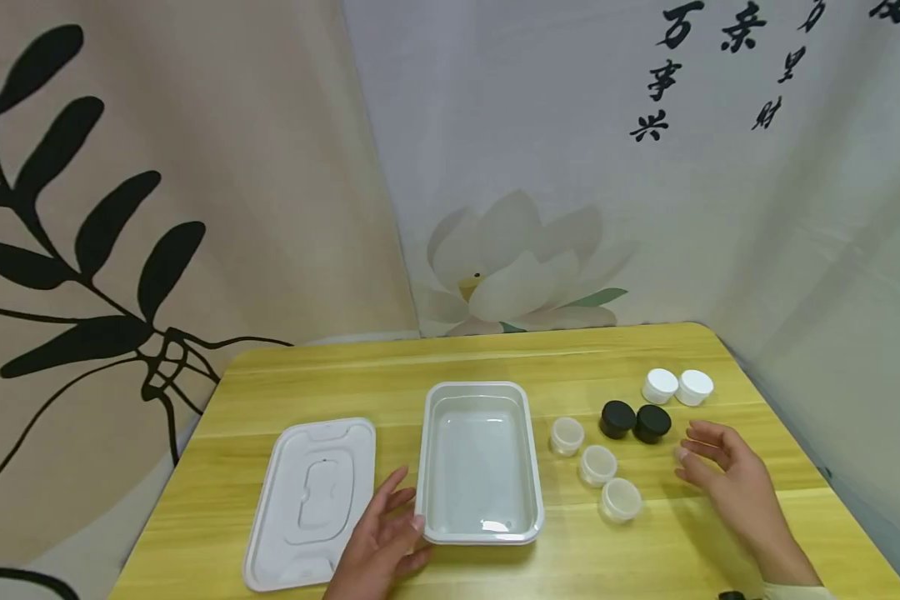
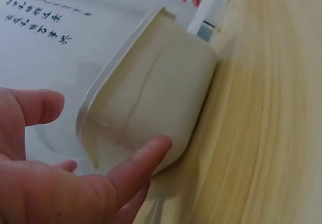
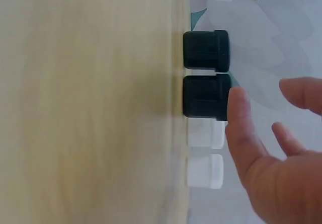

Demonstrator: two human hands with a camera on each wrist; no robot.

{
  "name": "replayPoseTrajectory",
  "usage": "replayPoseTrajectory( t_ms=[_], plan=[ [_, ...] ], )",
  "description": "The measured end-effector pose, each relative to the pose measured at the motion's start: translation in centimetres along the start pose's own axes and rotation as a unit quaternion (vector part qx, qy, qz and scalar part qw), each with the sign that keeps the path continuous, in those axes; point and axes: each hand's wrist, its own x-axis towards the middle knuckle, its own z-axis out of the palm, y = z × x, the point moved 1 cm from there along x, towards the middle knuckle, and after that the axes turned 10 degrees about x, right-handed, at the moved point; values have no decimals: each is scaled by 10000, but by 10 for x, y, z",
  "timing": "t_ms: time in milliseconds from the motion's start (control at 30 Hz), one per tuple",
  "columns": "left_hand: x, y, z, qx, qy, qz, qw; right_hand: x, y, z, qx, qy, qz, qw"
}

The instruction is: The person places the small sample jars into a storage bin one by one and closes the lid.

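A white rectangular plastic container (image 1: 482,450), without its lid, stands mid-table. My left hand (image 1: 382,542) is at its near left corner, fingers spread and relaxed; in the left wrist view the thumb overlaps the container's side wall (image 2: 156,83). Over the table's right side hovers my right hand (image 1: 731,483), fingers loosely bent and holding nothing. Nearest to it are two black jars (image 1: 653,423), side by side; the right wrist view shows a fingertip overlapping the edge of one black jar (image 3: 206,97). Two white jars (image 1: 695,387) stand behind them.
Three clear jars with pale lids (image 1: 621,500) form a slanting row between the container and the right hand. The white lid (image 1: 311,508) lies flat left of the container. A printed cloth (image 1: 525,167) hangs behind the wooden table (image 1: 570,358).
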Motion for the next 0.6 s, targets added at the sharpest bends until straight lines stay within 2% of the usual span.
replayPoseTrajectory(
  t_ms=[167, 267, 433, 600],
  plan=[
    [4, -2, 3, -389, -485, 64, 9980, 12, 6, 1, 776, 4, 501, 9957],
    [6, -4, 5, -516, -485, 30, 9975, 19, 9, 3, 1032, -60, 759, 9917],
    [9, -5, 7, -673, -343, 66, 9971, 30, 14, 5, 1212, -233, 938, 9879],
    [10, -6, 11, -943, -462, 175, 9943, 34, 18, 6, 1332, -346, 1019, 9852]
  ],
)
